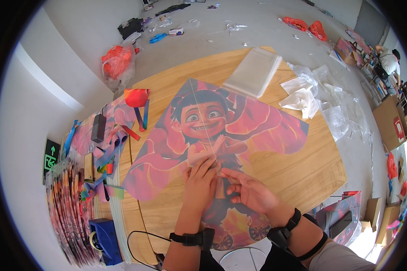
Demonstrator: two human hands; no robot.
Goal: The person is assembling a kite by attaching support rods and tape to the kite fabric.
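A large printed kite (pixel 267 122) with a cartoon child and red flames lies on the wooden table, its point away from me. A thin pale string (pixel 199 104) runs from that point down the middle to my fingers. Over the kite's centre, my left hand (pixel 200 180) is closed, its fingertips pressed together on the string. My right hand (pixel 250 192) comes in from the right, palm turned inward. Its thumb and forefinger seem to pinch beside the left fingertips, the other fingers half curled. What lies in that pinch is too small to tell.
A clear plastic pack (pixel 253 72) and crumpled white wrapping (pixel 300 97) lie at the table's far side. On the left are coloured ribbons (pixel 108 156), a dark block (pixel 98 128), stacked printed sheets (pixel 70 207) and a blue tape dispenser (pixel 105 241). Red bags (pixel 117 62) lie on the floor.
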